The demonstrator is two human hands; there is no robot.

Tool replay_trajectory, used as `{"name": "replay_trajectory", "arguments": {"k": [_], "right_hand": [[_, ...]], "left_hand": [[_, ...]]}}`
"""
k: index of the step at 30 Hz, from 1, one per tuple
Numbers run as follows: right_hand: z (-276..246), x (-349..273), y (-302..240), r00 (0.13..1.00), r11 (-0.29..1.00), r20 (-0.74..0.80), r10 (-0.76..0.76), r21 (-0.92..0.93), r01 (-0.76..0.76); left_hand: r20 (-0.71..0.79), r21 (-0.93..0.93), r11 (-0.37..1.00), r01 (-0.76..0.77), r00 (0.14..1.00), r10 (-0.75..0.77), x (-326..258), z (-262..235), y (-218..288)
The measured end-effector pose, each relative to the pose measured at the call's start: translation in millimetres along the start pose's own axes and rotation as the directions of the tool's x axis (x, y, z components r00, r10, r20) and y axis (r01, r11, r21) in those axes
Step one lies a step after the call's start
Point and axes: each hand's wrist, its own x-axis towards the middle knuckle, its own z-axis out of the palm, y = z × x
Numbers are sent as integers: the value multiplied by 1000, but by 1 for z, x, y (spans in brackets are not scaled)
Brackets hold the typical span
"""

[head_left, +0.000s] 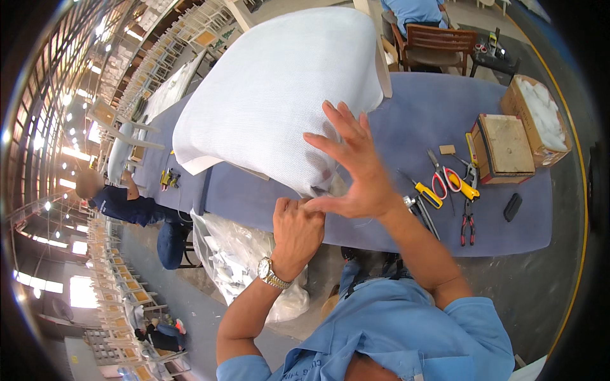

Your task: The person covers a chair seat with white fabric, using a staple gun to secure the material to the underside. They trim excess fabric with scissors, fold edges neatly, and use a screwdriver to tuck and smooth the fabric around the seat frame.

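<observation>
A large padded seat covered in white woven fabric lies across the blue-grey table. At its near corner the fabric is gathered and bunched. My left hand, with a metal watch on the wrist, is closed at that corner, its fingers curled on the fabric edge. Just to the right, my right hand is raised with its fingers spread over the side of the seat. Its thumb reaches toward the left fingers, close to the corner. The exact fold between the hands is partly hidden.
On the table to the right lie red-handled scissors, a yellow-handled screwdriver, pliers and a black object. Boxes stand behind. A plastic bag hangs below the near edge. A co-worker sits left.
</observation>
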Motion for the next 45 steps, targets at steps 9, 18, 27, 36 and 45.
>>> {"name": "replay_trajectory", "arguments": {"k": [9, 18, 27, 36, 45], "right_hand": [[72, -26, 34, 972, 1000, -235, -17, -22, 12], [96, -71, -26, 859, 906, -388, 335, -119, -407], [122, -69, -34, 748, 876, -580, 323, -115, -468], [149, -66, -47, 529, 847, -674, 516, 308, -434], [171, -66, -9, 509, 929, -783, 357, 242, -280]], "left_hand": [[-4, -52, 997, -61, 998, 61, 1, 13, -14], [-69, -134, 933, -333, 943, 326, -8, 8, -49], [-271, -221, 624, -750, 662, 699, 53, -66, -103], [84, -73, 529, -846, 523, 848, 129, -43, -108], [179, -31, 489, -872, 477, 861, 127, -46, -102]]}}
